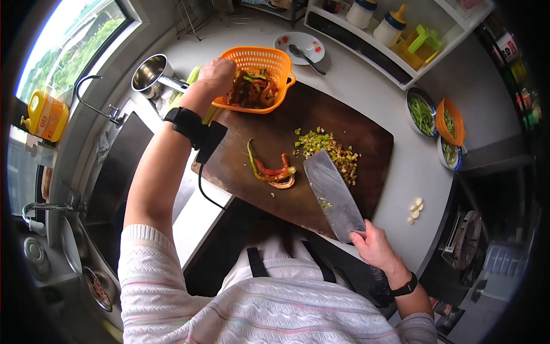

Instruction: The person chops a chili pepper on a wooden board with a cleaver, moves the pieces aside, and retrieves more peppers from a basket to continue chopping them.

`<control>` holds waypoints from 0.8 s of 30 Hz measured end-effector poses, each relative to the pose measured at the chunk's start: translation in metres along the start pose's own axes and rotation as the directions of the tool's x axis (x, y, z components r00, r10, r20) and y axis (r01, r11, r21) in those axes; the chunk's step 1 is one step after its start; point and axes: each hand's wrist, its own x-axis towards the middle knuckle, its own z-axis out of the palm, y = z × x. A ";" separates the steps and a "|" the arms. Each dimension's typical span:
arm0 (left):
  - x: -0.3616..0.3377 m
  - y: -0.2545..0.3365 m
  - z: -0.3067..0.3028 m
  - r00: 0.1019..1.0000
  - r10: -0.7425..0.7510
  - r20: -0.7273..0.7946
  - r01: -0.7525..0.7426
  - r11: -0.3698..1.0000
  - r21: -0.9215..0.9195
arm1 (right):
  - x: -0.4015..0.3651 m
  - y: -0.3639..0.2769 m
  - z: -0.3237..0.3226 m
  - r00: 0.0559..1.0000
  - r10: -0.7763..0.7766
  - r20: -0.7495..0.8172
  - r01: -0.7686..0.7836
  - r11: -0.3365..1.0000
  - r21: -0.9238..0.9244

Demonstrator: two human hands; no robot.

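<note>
My right hand (373, 245) grips the handle of a cleaver (335, 195), its broad blade tilted over the wooden cutting board (246, 123). A few green bits stick to the blade, and its far end touches or lies beside a pile of chopped peppers (329, 150). My left hand (217, 75) is at the left rim of an orange plastic basket (281, 62), fingers curled; what they hold is hidden. Inside the basket are whole red and green peppers (255, 89). Several long peppers (269, 169) lie on the board left of the blade.
Garlic cloves (416, 210) lie on the right counter, near bowls of cut green vegetables (421, 116). Behind the board sits a plate (312, 47) with a spoon (306, 59). A metal pot (150, 74) and the sink (117, 166) are at left. A cable (201, 186) hangs from my left wrist.
</note>
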 end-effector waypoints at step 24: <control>-0.273 0.114 0.042 0.841 -0.114 -0.529 -0.287 0.735 -0.614 | 0.011 0.017 -0.007 0.993 0.020 0.117 -0.035 0.992 0.125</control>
